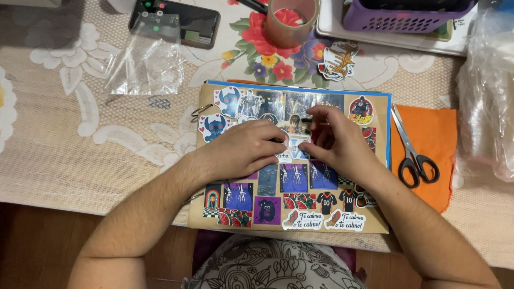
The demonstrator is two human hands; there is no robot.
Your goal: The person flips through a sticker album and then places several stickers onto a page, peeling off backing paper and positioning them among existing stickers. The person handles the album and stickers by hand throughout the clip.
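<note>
Patterned lap (267, 265) below table edge; both hands over sticker page (289, 208). Left hand (243, 150) and right hand (334, 140) pinch small sticker (295, 128) at page centre, probably pressing it down. Next needs firm smoothing. Scissors (413, 152) right, untouched
</note>
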